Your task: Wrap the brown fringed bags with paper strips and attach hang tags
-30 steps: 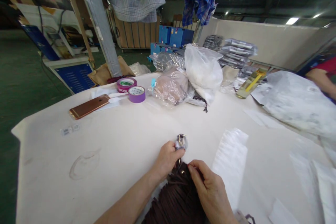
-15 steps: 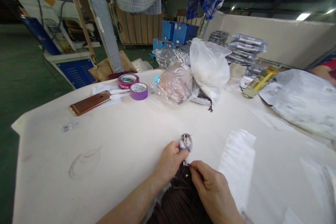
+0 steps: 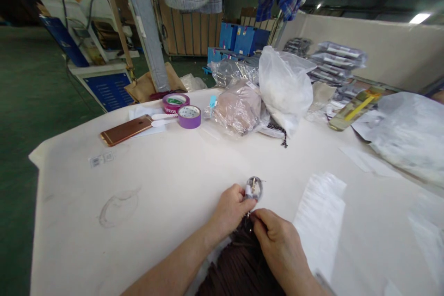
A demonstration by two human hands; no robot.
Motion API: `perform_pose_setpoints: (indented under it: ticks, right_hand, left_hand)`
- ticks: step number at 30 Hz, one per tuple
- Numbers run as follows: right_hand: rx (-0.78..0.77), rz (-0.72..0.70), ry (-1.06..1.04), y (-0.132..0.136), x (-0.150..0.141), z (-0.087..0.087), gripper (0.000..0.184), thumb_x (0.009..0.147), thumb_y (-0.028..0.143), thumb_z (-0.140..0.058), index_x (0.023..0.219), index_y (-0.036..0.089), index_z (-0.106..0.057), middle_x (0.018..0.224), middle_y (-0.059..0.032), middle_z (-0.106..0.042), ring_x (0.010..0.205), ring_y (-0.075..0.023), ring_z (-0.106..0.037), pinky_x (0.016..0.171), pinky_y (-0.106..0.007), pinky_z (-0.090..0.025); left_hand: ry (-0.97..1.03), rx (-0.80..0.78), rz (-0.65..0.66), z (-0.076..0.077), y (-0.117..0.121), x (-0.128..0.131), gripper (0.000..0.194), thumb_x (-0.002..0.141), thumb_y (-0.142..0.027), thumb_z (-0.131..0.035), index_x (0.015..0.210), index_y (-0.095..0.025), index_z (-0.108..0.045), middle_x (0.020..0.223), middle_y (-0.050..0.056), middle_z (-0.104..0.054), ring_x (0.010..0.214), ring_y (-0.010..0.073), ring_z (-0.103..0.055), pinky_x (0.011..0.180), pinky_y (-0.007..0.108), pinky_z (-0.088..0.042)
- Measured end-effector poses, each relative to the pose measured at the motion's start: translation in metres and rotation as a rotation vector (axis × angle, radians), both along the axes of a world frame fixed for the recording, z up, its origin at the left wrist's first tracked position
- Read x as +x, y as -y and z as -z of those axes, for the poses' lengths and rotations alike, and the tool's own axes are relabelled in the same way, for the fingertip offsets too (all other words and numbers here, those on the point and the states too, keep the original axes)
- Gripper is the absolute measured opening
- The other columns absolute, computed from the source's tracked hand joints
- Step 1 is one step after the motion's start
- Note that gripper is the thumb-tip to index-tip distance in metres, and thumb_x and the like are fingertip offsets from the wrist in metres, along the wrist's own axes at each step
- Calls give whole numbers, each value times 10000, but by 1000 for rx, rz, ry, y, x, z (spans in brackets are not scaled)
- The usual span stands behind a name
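A dark brown pleated garment lies at the near edge of the table, below both hands. My left hand is closed round a small round piece in clear plastic, with gold-coloured metal showing inside; its exact kind is unclear. Just beneath it, my right hand pinches thumb and finger together at the garment's gathered top, beside a small shiny metal piece. What sits between those fingertips is too small to make out.
To the left lie a phone and a purple tape roll. Behind are a plastic-wrapped beige bundle and a white bag. A white sheet lies to the right, with a yellow-striped bottle beyond.
The whole view has shifted, so table items appear slightly further right. My right fingertips have come closer to my left hand, and the round piece has turned a little.
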State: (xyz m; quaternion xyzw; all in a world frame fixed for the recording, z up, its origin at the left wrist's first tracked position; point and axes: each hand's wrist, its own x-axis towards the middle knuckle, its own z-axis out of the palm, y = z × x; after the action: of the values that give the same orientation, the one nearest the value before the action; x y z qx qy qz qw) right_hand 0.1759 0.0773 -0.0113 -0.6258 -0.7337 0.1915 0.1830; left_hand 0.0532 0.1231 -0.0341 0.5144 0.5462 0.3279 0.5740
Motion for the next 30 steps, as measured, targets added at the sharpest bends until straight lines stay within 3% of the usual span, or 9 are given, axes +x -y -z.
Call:
perform_pose_setpoints:
  ticks: [4,7,10,15,23,30]
  right_hand:
    - [-46,11,-18,-2,0,1,267,834,236,-368,684,206,-587,637,-13,-629,569,-142,-586,537,-219,-373]
    - [-69,22,-25,-2,0,1,248,833,248,-397,698,207,-600,631,-15,-631,592,-156,-599,567,-229,-392]
    - [-77,25,-30,-3,0,2,233,828,240,-407,717,212,-609,637,-14,-635,618,-166,-607,591,-240,-402]
    - [-109,17,-33,-3,1,4,258,833,244,-378,720,212,-608,648,-22,-629,606,-167,-595,581,-247,-401]
    - [-165,49,-85,-4,1,4,267,816,302,-363,718,216,-596,663,-30,-637,630,-190,-595,613,-281,-405]
    - [-183,47,-107,-5,1,4,277,811,339,-354,710,223,-585,671,-31,-636,647,-196,-592,621,-289,-405]
  left_hand:
    - [-66,25,113,-9,5,-12,175,789,-264,-463,905,-135,-483,570,-46,-505,472,102,-450,471,205,-338]
    - [-219,305,54,-13,17,-21,145,776,-167,-465,913,-164,-514,780,-1,-559,628,109,-504,594,217,-379]
    - [-337,529,124,-10,30,-27,158,744,-65,-454,790,-182,-550,809,-2,-527,718,115,-505,647,215,-373]
    - [-448,506,175,-1,36,-27,187,729,-28,-491,789,-189,-566,780,-9,-524,726,116,-526,642,203,-391]
    - [-618,567,232,6,35,-25,125,824,-112,-489,871,-189,-576,804,-6,-563,726,124,-559,651,212,-433]
    - [-795,873,343,15,31,-28,172,870,-146,-396,739,-165,-506,688,5,-530,594,140,-505,531,239,-401]
